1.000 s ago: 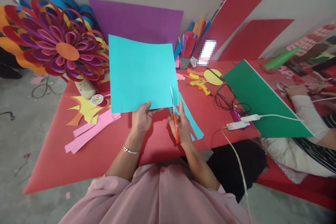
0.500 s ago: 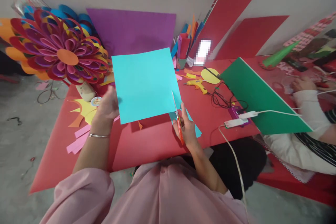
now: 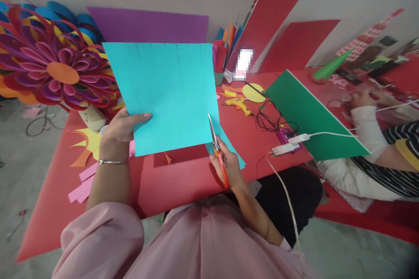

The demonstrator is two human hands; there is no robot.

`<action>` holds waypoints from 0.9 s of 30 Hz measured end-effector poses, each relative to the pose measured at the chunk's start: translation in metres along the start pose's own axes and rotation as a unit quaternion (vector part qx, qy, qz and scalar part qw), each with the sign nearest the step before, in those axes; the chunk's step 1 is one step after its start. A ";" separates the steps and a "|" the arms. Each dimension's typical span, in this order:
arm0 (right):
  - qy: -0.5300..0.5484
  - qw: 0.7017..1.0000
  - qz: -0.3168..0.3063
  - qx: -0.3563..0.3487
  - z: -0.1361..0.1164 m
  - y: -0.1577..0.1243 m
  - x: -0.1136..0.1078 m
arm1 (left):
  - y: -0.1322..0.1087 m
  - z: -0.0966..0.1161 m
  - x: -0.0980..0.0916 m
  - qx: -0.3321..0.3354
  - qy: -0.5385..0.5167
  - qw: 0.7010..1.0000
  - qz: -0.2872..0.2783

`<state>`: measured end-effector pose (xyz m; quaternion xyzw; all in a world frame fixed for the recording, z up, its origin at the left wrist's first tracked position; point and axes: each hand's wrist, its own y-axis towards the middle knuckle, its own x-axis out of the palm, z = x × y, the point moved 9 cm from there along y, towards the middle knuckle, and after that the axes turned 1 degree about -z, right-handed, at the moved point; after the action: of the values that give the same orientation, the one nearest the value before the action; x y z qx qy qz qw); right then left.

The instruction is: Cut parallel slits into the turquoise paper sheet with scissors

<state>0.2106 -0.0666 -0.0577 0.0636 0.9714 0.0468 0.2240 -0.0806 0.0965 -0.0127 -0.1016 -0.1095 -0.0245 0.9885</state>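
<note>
A turquoise sheet point(image 3: 166, 96) with faint lines running down from its top edge is held up above the red table. My left hand point(image 3: 122, 128) grips its lower left corner, thumb on the face and fingers behind. In my right hand point(image 3: 229, 163) are red-handled scissors point(image 3: 224, 170), their blades pointing up by the sheet's right edge. Turquoise strips point(image 3: 233, 148) lie on the table behind my right hand.
A large paper flower point(image 3: 63, 72) stands at the left, with pink strips point(image 3: 81, 185) nearer me. A yellow glue gun point(image 3: 238, 104), black cable, white plugs and a green board point(image 3: 317, 117) are at the right. Another person's hands point(image 3: 363, 98) work beyond it.
The sheet has tilted and moved left, now showing lines on its face. My left thumb has come onto its front. The view has shifted slightly right.
</note>
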 end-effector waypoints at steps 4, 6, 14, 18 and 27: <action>0.036 0.999 -0.018 0.026 0.002 0.004 0.009 | -0.002 0.009 -0.007 0.034 -0.003 0.999 0.030; 0.057 0.997 -0.028 0.037 0.005 0.005 0.013 | -0.002 0.013 -0.013 0.041 0.007 0.998 0.038; 0.097 0.992 -0.056 0.060 0.008 0.008 0.021 | -0.005 0.024 -0.033 0.061 0.011 0.993 0.096; 0.092 0.993 -0.041 0.062 0.008 0.010 0.020 | -0.004 0.019 -0.026 0.051 0.003 0.997 0.051; 0.098 0.992 0.001 0.077 0.007 0.010 0.015 | -0.006 0.015 -0.014 0.029 -0.011 0.999 0.044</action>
<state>0.2013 -0.0546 -0.0693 0.0771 0.9892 -0.0222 0.1225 -0.0975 0.0945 -0.0004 -0.0776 -0.1169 0.0231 0.9898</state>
